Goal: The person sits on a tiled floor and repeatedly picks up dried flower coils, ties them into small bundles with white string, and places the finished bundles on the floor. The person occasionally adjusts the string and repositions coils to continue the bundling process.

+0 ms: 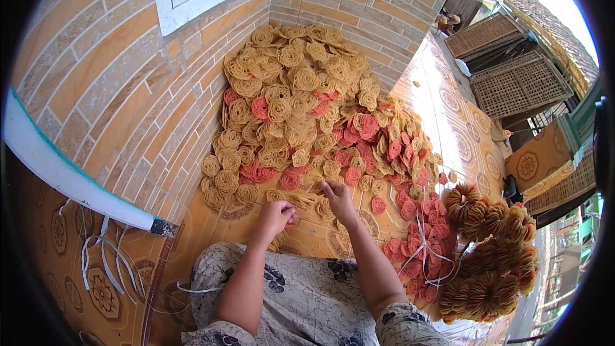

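Observation:
My left hand (277, 216) is closed, fingertips pinched together, at the near edge of a heap of lacy, swirled rounds that look like dried crackers. A small reddish spot shows at its fingertips, too small to name. Just right of it and slightly farther, my right hand (339, 201) is also closed in a pinch, and I cannot make out what lies between its fingers. Between and beyond the hands lie several yellow crackers (302, 200). The large heap of yellow crackers (301, 80) leans into the wall corner, with red crackers (367, 126) mixed through it.
At my right, a pile of red crackers (434, 218) lies under white string (424, 243). Beside it stand thick bundles of crackers (490, 275). A low ledge (70, 176) with hanging white strips (106, 243) is at left. Woven racks (522, 83) stand far right.

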Demonstrator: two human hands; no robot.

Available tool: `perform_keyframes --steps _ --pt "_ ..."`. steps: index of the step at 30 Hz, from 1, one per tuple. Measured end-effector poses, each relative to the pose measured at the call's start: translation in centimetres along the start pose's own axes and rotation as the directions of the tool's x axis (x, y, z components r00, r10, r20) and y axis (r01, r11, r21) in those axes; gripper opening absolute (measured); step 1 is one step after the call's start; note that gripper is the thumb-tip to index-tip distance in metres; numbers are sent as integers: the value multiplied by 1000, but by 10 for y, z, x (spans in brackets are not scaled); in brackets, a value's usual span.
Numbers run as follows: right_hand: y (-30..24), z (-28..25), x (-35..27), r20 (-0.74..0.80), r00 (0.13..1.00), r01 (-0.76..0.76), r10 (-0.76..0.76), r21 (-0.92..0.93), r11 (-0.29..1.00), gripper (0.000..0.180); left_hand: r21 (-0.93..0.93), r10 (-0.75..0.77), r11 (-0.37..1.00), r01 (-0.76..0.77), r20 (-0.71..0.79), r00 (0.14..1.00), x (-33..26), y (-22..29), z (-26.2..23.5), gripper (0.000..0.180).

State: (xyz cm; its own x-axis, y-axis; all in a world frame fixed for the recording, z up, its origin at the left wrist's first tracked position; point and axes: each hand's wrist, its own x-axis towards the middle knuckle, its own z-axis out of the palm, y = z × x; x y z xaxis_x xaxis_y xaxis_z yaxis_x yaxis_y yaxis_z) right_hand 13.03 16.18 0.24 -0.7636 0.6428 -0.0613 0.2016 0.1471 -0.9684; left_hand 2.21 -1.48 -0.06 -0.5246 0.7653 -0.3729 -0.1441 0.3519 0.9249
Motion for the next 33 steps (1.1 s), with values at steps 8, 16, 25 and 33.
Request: perform_keyframes --steps 8,16,25,33 --pt "-8 0 -4 -85 976 191 -202 -117 975 28 -106 -45 993 58 118 992 2 3 -4 20" --pt "-5 -10 -3 -49 968 232 -246 -194 953 30 -293 -100 941 170 239 966 -2 12 -5 21" --pt "-19 -6 -6 -1 991 133 -134 93 987 26 -430 11 898 92 231 973 -1 6 2 20" --pt "-16 -14 -3 88 976 194 -199 59 979 15 -397 2 916 65 165 986 2 1 7 20"
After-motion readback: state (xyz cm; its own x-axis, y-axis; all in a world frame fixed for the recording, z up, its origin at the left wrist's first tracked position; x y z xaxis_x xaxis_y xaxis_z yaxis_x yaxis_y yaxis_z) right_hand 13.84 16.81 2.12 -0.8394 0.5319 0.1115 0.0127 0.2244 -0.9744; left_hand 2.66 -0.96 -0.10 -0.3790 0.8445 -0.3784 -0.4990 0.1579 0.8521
